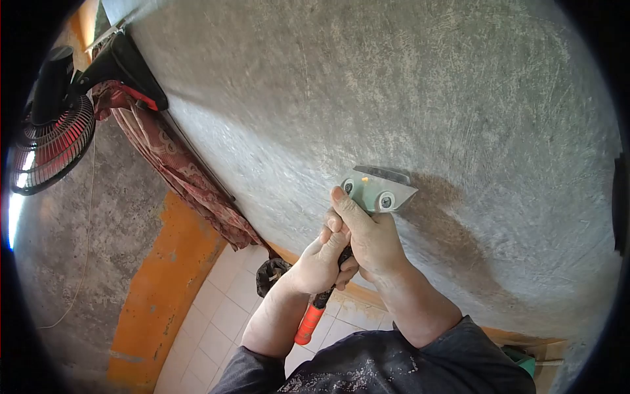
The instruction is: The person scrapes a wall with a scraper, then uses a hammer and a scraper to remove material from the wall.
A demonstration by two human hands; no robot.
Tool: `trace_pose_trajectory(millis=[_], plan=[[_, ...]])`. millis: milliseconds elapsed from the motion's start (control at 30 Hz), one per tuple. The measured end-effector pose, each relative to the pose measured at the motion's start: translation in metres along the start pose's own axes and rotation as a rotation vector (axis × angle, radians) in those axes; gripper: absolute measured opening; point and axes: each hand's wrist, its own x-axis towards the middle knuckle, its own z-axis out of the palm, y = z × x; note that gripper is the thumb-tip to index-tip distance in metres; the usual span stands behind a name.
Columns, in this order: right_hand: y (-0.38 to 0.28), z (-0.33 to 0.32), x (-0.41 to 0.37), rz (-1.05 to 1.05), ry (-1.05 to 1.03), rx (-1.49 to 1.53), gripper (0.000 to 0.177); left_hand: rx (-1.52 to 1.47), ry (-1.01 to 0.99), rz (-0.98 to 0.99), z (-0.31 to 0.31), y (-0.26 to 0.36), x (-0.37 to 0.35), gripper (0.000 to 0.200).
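Observation:
Both my hands grip a long-handled scraper, its broad metal head pressed to or just off the grey wall; contact cannot be made out. Two round bolts show on the head, and its blade edge faces up the wall. My right hand is closed high on the shaft, its thumb lying just below the head. Lower down, my left hand wraps the dark shaft beside the right one. The orange-red grip end sticks out beneath my hands. Part of the shaft is hidden by my fingers.
A black wall fan hangs at the upper left, near a bunched red patterned curtain. Orange paint borders the opening. Below lie pale floor tiles and a black bag or bin. Something green sits at lower right.

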Motion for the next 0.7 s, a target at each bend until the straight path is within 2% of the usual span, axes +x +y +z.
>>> trace_pose_trajectory(millis=[100,200,333,433,467,567,700], plan=[[-0.003,0.007,0.002,0.052,-0.001,0.02,0.016,-0.029,-0.058,0.057,-0.008,0.002,0.005,0.023],[0.001,0.003,0.003,0.007,0.008,-0.015,0.016,0.039,-0.14,0.055,-0.01,0.003,0.004,0.031],[0.0,0.0,0.001,-0.002,-0.03,0.036,0.016,0.007,-0.1,0.056,-0.006,-0.003,0.005,0.033],[-0.008,0.008,0.003,0.045,-0.007,-0.04,0.016,0.021,-0.109,0.075,-0.006,0.007,0.004,0.032],[-0.007,0.007,0.002,0.038,0.008,-0.044,0.019,0.035,-0.175,0.065,-0.013,0.005,0.005,0.034],[-0.003,0.005,0.0,0.024,0.024,-0.045,0.025,0.008,-0.027,0.002,-0.003,-0.001,0.0,0.036],[-0.002,0.005,-0.001,0.041,0.032,-0.03,0.023,0.009,-0.101,-0.022,-0.006,0.003,0.0,0.036]])
